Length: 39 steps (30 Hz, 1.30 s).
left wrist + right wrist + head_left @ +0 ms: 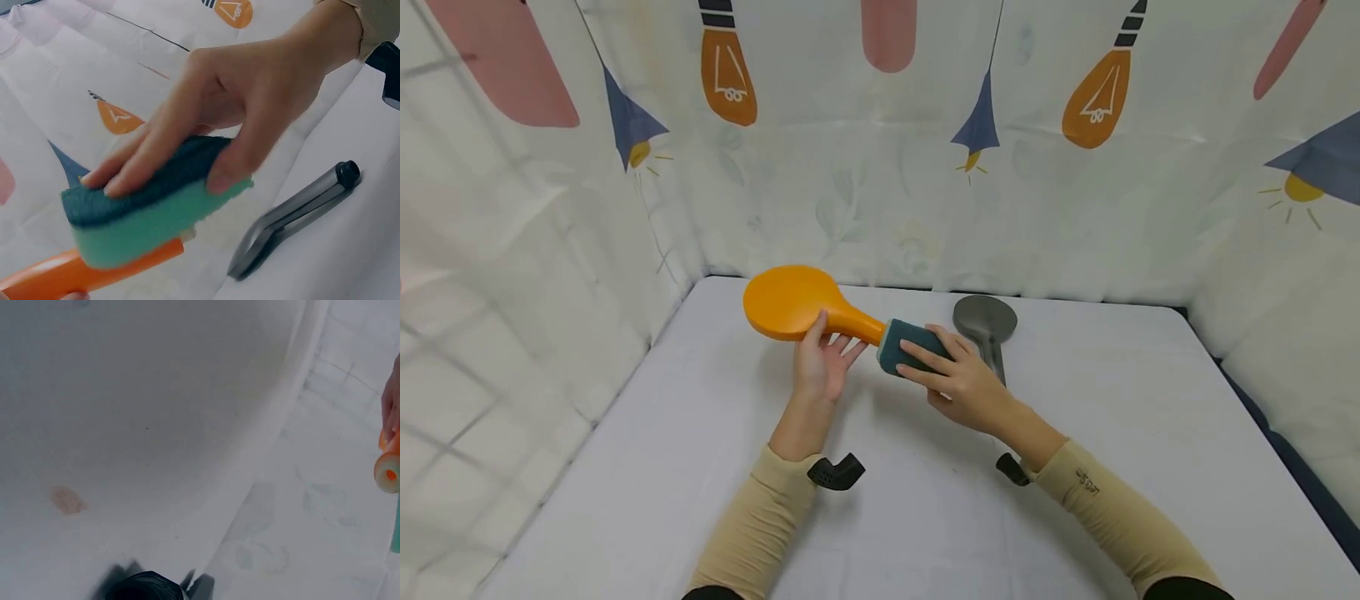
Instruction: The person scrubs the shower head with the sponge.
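Observation:
An orange shower head (793,302) is held up over the table, its round head at the left and its handle slanting down to the right. My left hand (820,367) grips it where head and handle meet, thumb on the near side and fingers spread below. Over the handle's end my right hand (962,379) holds a two-layer sponge (147,209), dark teal on top and light green beneath. The sponge lies against the orange handle (125,269) in the left wrist view. A pale ring with a hole marks the handle end (387,474) in the right wrist view.
Behind my right hand, a grey shower head (985,318) lies on the white-covered table (925,517); its threaded end (347,174) shows in the left wrist view. Patterned fabric (880,200) hangs along the table's back and sides.

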Motion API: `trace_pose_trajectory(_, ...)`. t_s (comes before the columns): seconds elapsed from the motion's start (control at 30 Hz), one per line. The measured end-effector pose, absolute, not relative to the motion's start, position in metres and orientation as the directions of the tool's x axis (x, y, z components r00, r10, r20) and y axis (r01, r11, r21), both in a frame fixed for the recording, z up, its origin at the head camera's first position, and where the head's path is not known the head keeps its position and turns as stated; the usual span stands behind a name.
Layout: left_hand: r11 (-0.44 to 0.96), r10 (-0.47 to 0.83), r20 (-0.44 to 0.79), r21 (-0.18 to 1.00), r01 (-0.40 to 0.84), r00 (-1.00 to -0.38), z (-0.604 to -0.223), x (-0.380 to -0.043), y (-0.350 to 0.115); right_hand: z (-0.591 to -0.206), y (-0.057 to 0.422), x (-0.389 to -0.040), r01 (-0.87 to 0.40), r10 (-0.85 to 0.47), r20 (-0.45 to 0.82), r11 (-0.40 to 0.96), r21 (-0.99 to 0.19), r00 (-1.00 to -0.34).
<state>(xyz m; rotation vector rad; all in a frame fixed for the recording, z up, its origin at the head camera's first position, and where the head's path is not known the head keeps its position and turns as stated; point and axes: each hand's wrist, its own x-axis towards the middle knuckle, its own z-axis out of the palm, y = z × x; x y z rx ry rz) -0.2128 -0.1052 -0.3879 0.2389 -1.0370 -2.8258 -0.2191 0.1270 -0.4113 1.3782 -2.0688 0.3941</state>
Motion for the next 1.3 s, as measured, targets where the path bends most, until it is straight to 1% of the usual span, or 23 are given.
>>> trace_pose_trajectory(0.17, -0.736, -0.103, -0.091, 0.676, 0.014, -0.991, -0.390, -0.211, -0.102, -0.410, 0.132, -0.226, -0.930, -0.638, 0.679, 0.289, -0.226, -0.363)
trace_pose_trajectory(0.23, -0.714, -0.059, -0.082, 0.700, -0.015, -0.995, -0.392, -0.211, -0.098, -0.406, 0.131, -0.229, -0.917, -0.617, 0.679, 0.246, -0.313, -0.397)
trace_pose_trajectory(0.3, -0.691, -0.018, -0.075, 0.722, -0.041, -0.997, -0.394, -0.210, -0.093, -0.403, 0.128, -0.231, -0.905, -0.608, 0.674, 0.227, -0.359, -0.420)
trace_pose_trajectory(0.4, -0.668, 0.013, -0.075, 0.741, -0.064, -0.997, -0.395, -0.209, -0.090, -0.398, 0.124, -0.232, -0.895, -0.611, 0.659, 0.229, -0.382, -0.438)
trace_pose_trajectory(0.53, -0.669, 0.003, -0.088, 0.740, -0.067, -0.996, -0.392, -0.211, -0.093, -0.398, 0.128, -0.230, -0.892, -0.640, 0.629, 0.237, -0.384, -0.441)
trace_pose_trajectory(0.67, -0.699, -0.026, -0.101, 0.713, -0.054, -0.994, -0.386, -0.211, -0.104, -0.401, 0.142, -0.226, -0.896, -0.679, 0.597, 0.229, -0.382, -0.428)
trace_pose_trajectory(0.87, -0.744, -0.058, -0.078, 0.669, -0.009, -0.995, -0.384, -0.212, -0.113, -0.401, 0.157, -0.226, -0.881, -0.702, 0.569, 0.184, -0.437, -0.429)
trace_pose_trajectory(1.07, -0.710, 0.017, -0.057, 0.702, -0.052, -0.998, -0.391, -0.213, -0.106, -0.401, 0.147, -0.233, -0.881, -0.671, 0.610, 0.145, -0.450, -0.422)
trace_pose_trajectory(1.2, -0.672, 0.079, -0.051, 0.735, -0.091, -0.996, -0.396, -0.213, -0.098, -0.400, 0.137, -0.235, -0.872, -0.638, 0.625, 0.163, -0.462, -0.450)
trace_pose_trajectory(1.3, -0.658, 0.092, -0.053, 0.746, -0.100, -0.994, -0.396, -0.213, -0.095, -0.398, 0.133, -0.234, -0.860, -0.624, 0.622, 0.171, -0.481, -0.472)
